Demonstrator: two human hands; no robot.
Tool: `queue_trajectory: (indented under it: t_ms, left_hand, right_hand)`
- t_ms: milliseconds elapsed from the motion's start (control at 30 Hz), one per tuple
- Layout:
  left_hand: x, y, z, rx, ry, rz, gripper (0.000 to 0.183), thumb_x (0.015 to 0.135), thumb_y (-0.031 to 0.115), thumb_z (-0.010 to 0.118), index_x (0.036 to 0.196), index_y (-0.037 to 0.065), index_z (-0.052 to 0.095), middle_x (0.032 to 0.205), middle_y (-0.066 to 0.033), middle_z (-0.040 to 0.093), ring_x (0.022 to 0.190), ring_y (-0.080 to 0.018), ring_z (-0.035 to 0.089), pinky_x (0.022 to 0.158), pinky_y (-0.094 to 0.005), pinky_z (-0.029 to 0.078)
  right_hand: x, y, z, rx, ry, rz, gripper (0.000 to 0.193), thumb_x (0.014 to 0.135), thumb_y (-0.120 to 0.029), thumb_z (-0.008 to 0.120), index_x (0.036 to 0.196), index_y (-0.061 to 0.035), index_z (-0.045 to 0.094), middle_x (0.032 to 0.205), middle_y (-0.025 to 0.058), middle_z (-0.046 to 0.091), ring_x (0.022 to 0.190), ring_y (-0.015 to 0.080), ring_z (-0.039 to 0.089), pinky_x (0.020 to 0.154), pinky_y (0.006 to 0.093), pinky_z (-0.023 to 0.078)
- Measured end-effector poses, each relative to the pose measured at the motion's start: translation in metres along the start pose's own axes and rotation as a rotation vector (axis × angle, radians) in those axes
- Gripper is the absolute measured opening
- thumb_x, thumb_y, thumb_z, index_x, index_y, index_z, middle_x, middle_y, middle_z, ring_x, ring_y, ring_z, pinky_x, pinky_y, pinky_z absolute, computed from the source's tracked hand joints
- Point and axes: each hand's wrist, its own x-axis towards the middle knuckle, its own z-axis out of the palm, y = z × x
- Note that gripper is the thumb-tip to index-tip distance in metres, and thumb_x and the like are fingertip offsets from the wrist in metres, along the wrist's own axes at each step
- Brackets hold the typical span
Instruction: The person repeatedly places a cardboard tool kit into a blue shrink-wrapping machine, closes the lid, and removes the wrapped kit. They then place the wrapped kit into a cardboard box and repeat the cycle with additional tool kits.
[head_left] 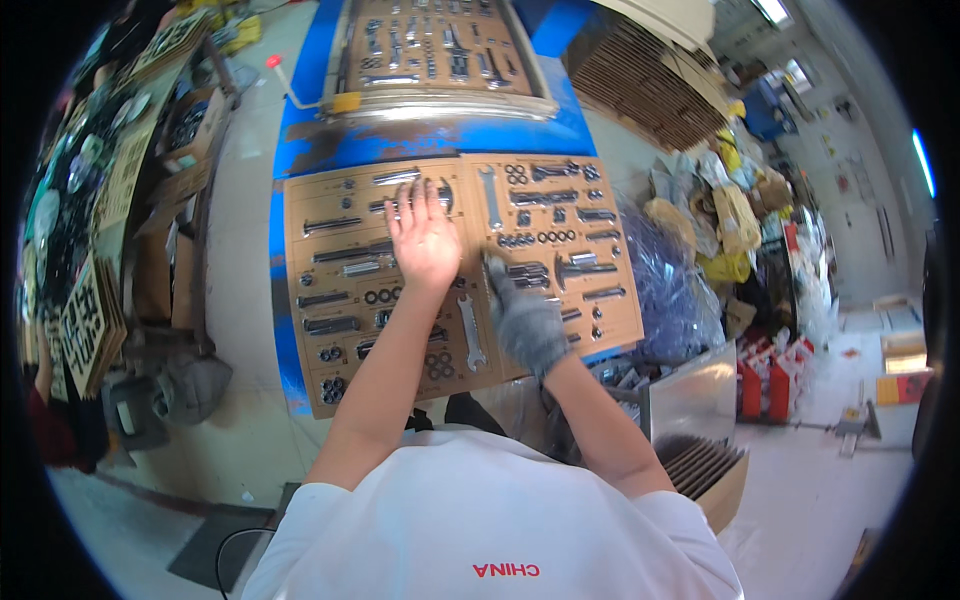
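Note:
My bare left hand (425, 238) lies palm-down, fingers spread, over the left panel of a brown cardboard sheet (335, 205) carrying bolts, nuts and wrenches. My right hand (525, 318), in a grey glove, is over the right panel (625, 315), close to the join between the panels. Its fingertips are blurred, so whether they grip anything is unclear. A silver open-end wrench (491, 198) lies above the glove. Another wrench (470, 335) lies between my forearms. Rows of bolts (545, 197) and rings (556, 238) fill the right panel.
Beyond the sheet, a blue worktable (300, 150) bears a metal frame (450, 105) around another board of hardware. A red-knobbed lever (275, 63) sticks out left. Stacked cardboard (640, 85) and clear plastic film (670, 280) are at right. A loaded bench (125, 180) runs along the left.

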Motion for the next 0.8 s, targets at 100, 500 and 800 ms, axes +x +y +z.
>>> queue_trajectory:
  t_ms: [100, 500, 800]
  left_hand:
    - [-0.002, 0.0, 0.016, 0.106, 0.025, 0.001, 0.065, 0.093, 0.03, 0.058, 0.151, 0.007, 0.042, 0.158, -0.0092, 0.041, 0.15, -0.0268, 0.031, 0.127, -0.0517, 0.012]
    - [0.006, -0.268, -0.045, -0.097, -0.1, -0.181, 0.053, 0.099, 0.051, 0.062, 0.097, -0.002, 0.068, 0.088, -0.0175, 0.068, 0.084, -0.0364, 0.068, 0.077, -0.0525, 0.054]
    - [0.08, -0.154, -0.164, -1.207, -0.536, -0.286, 0.031, 0.104, 0.03, 0.055, 0.122, 0.006, 0.061, 0.109, -0.0068, 0.067, 0.095, -0.0182, 0.062, 0.084, -0.0329, 0.051]
  right_hand:
    - [-0.112, -0.004, 0.001, -0.066, -0.101, -0.009, 0.064, 0.098, -0.025, 0.054, 0.158, -0.0142, 0.034, 0.084, 0.022, 0.071, 0.076, 0.035, 0.072, 0.072, 0.0507, 0.057]
    - [-0.176, 0.061, 0.027, 0.734, 0.297, 0.02, 0.018, 0.087, -0.026, 0.069, 0.098, -0.0112, 0.067, 0.088, 0.0146, 0.07, 0.08, 0.0367, 0.068, 0.071, 0.048, 0.053]
    - [-0.077, 0.059, -0.013, 1.119, 0.588, -0.132, 0.035, 0.093, -0.04, 0.069, 0.097, -0.0049, 0.067, 0.078, 0.0111, 0.068, 0.068, 0.0257, 0.067, 0.066, 0.041, 0.054]
